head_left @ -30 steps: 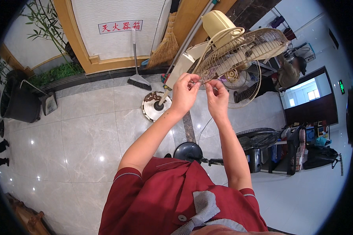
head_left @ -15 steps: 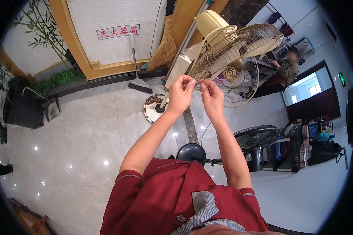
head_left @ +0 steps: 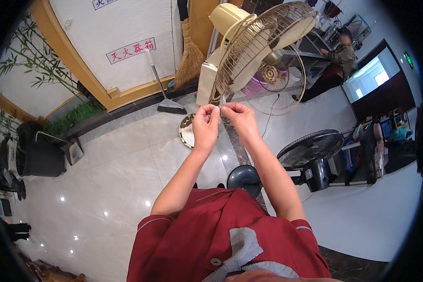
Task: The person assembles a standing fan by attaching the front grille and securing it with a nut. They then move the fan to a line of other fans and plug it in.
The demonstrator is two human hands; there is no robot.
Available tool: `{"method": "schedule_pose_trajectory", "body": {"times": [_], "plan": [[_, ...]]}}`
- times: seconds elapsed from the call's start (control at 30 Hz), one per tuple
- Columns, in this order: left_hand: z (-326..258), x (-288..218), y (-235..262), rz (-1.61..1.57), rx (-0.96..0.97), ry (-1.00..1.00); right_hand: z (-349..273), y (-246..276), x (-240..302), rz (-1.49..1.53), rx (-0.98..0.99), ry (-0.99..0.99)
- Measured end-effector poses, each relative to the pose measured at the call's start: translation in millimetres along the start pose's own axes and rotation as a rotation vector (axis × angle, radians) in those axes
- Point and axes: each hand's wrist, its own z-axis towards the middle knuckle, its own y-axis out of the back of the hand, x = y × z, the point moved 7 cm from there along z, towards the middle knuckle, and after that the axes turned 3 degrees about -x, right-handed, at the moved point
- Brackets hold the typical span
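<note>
My left hand (head_left: 206, 127) and my right hand (head_left: 241, 123) are raised close together at chest height, fingertips nearly touching, both closed in a pinch. A small pale, thin piece (head_left: 223, 100) sticks up between the fingertips; it is too small to name. Right behind the hands stands a cream pedestal fan (head_left: 228, 21) with its wire guard (head_left: 263, 42) tilted and pale blades inside. A second round wire grille (head_left: 293, 101) hangs at its lower right. The fan's worn round base (head_left: 187, 131) is partly hidden by my left hand.
A black fan (head_left: 315, 145) stands at the right, and a black round base (head_left: 244, 178) sits near my feet. Against the wall lean a straw broom (head_left: 189, 56) and a grey brush broom (head_left: 171, 105). A black bin (head_left: 40, 152) is at left. Another person (head_left: 340, 54) stands far right.
The view has shifted, so the fans and wall sit differently in the picture. My hands have come closer together, and the pale piece now shows above the fingertips.
</note>
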Motion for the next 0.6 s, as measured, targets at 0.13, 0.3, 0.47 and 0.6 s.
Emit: {"method": "schedule_pose_trajectory", "body": {"times": [0.13, 0.3, 0.47, 0.6], "plan": [[-0.1, 0.8, 0.8, 0.007, -0.007, -0.006, -1.4, -3.4, -9.3, 0.107, 0.017, -0.174], [0.1, -0.8, 3.6, 0.013, -0.049, -0.033, -2.0, -11.9, -11.8, 0.318, 0.07, -0.184], [-2.2, -4.0, 5.4, 0.129, -0.061, -0.096, -3.2, -18.7, -9.4, 0.509, 0.158, -0.211], [-5.0, -2.1, 8.0, 0.145, -0.058, -0.021, -2.6, -20.3, -9.0, 0.575, 0.202, -0.229]]}}
